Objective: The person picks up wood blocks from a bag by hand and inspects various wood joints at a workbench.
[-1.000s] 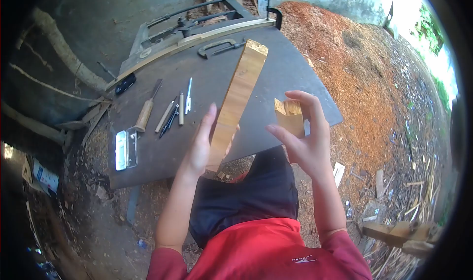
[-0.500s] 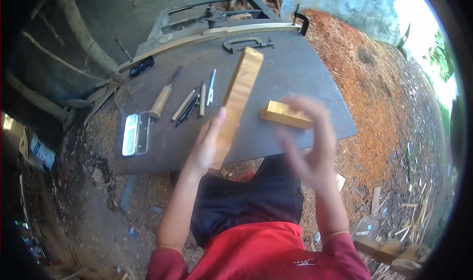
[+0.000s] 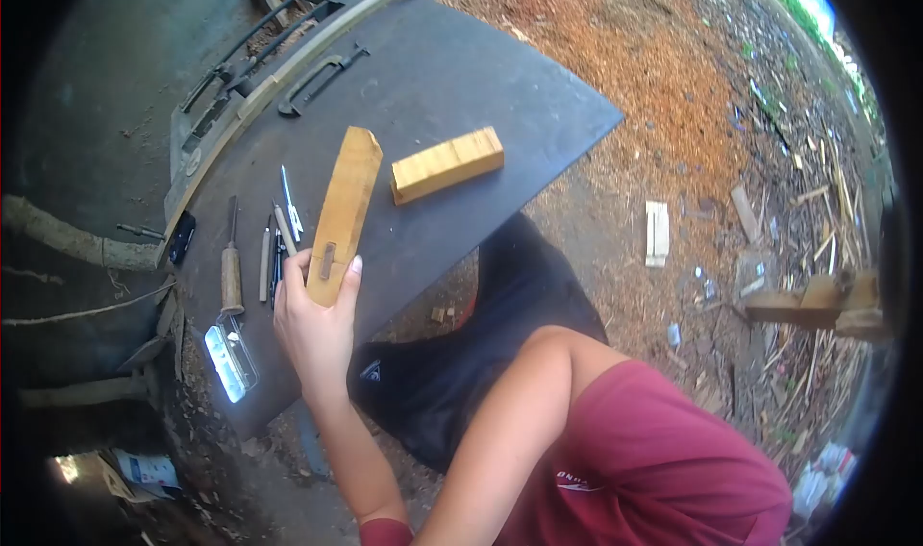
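Observation:
My left hand [image 3: 317, 330] is closed around the lower end of a wooden block [image 3: 344, 205], raised at a slant over the table, thumb on the right side and fingers on the left. A narrow slot is cut in its near face, close to my thumb, and its top end is chipped or angled. A second, shorter wooden block [image 3: 447, 164] lies on the dark table [image 3: 500, 75] just to the right. My right arm bends at the elbow across my body, and its hand is outside the picture.
Left of the held block lie a chisel [image 3: 232, 267], pencils [image 3: 265, 262], a light blue pen-like tool [image 3: 290, 203] and an open case [image 3: 229, 359]. A C-clamp [image 3: 322, 85] rests near the long wooden strip [image 3: 260, 99] along the far edge. Sawdust [image 3: 615, 65] and wood scraps cover the ground.
The view has turned right, so the table appears rotated. The held block has tilted to show its slotted face. My right hand has left the table area and gone out of the picture.

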Demonstrator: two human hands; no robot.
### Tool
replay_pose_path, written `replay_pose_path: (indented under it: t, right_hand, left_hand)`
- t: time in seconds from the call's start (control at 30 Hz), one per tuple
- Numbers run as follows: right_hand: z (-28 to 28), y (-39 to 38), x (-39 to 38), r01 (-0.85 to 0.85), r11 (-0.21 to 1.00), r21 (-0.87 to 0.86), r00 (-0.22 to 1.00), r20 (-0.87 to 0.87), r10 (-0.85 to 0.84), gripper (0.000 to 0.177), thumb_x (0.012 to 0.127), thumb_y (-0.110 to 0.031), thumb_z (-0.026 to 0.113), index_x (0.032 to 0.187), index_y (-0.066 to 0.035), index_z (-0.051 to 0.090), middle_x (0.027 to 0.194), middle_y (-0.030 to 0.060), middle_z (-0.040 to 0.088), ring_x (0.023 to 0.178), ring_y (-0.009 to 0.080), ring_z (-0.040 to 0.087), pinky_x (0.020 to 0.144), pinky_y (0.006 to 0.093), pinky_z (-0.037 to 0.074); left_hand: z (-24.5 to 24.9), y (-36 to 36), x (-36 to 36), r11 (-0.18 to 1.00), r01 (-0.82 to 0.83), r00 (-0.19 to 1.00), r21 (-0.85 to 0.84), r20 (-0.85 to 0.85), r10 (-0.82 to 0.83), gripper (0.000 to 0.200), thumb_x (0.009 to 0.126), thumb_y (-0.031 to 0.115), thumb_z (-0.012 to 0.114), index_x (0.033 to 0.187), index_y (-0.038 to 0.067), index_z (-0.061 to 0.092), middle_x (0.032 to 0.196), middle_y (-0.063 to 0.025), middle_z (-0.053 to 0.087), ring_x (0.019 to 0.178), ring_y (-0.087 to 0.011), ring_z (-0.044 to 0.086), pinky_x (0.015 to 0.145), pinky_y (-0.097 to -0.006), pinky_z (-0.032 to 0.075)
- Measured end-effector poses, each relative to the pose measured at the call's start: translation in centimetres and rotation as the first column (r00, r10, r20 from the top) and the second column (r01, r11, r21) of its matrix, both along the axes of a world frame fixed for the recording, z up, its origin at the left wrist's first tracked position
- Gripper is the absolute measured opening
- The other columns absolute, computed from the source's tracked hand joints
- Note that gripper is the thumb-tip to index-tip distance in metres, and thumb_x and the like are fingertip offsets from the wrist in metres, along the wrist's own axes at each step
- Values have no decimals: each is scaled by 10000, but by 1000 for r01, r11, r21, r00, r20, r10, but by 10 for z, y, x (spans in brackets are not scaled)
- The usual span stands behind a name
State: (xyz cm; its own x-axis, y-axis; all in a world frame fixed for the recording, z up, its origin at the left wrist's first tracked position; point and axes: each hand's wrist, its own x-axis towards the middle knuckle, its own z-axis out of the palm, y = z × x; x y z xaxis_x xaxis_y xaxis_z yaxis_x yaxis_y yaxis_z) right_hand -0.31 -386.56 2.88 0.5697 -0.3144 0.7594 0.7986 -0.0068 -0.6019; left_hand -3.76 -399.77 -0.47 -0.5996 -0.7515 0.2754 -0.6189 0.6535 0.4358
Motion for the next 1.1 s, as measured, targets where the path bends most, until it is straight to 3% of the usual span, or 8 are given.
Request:
replay_pose_path:
  t: [0.37,0.47,0.8,0.83,0.9,1.03,1.07,1.1]
  right_hand:
    - [-11,5,30,-98,995,-19,994,-39,97,350,1087,-285,518,1132,29,664,1027,115,723,1026,232,680,936,374,507]
    - [-13,10,26,-113,994,-10,993,-34,113,368,1096,-293,498,1109,32,672,1005,111,726,1015,226,682,931,369,507]
    - [-9,6,28,-99,995,10,995,16,99,455,1124,-317,432,1034,40,699,932,100,735,979,205,689,915,355,510]
    - [-9,8,28,-114,993,10,993,23,113,465,1127,-320,425,1026,40,702,925,99,736,976,203,690,914,354,511]
    - [-11,14,24,-125,992,17,992,22,125,486,1133,-325,412,1011,42,707,910,96,738,969,199,691,910,351,511]
    - [-19,24,-5,-77,991,109,997,25,75,530,1144,-335,385,981,45,718,881,92,741,954,190,694,904,345,512]
    - [-21,29,-22,-39,988,150,999,32,35,542,1147,-337,379,973,46,720,873,91,742,951,188,694,903,344,513]
    - [-23,38,-45,51,978,200,998,31,-58,553,1150,-339,372,965,47,723,866,89,743,947,186,695,901,343,513]
  left_hand:
    - [-3,-2,5,999,40,998,11,-45,-39,448,866,359,845,1124,36,670,998,-149,736,924,-311,716,837,-419,533]
    - [-3,-4,6,996,60,997,-65,-41,-63,442,867,348,847,1127,38,670,973,-146,743,906,-290,725,830,-408,538]
    - [-1,8,-7,993,75,990,89,-125,-64,431,873,295,853,1148,19,669,944,-117,747,868,-233,717,811,-385,544]
    - [3,8,-4,994,80,991,73,-110,-71,425,861,286,858,1143,30,669,960,-129,746,886,-263,723,821,-400,546]
    - [9,9,-4,993,105,991,47,-92,-100,418,837,268,869,1134,52,669,991,-151,743,923,-322,735,840,-430,551]
    - [15,7,-5,985,171,984,25,-58,-170,425,837,259,867,1151,58,661,1014,-134,748,932,-324,738,822,-425,557]
    - [17,8,-9,974,227,972,18,-59,-226,392,868,239,849,1152,38,668,1015,-128,739,918,-263,726,816,-379,548]
    - [23,8,-15,948,316,948,-20,-37,-317,394,862,233,852,1151,38,668,1020,-129,738,916,-272,728,815,-380,550]
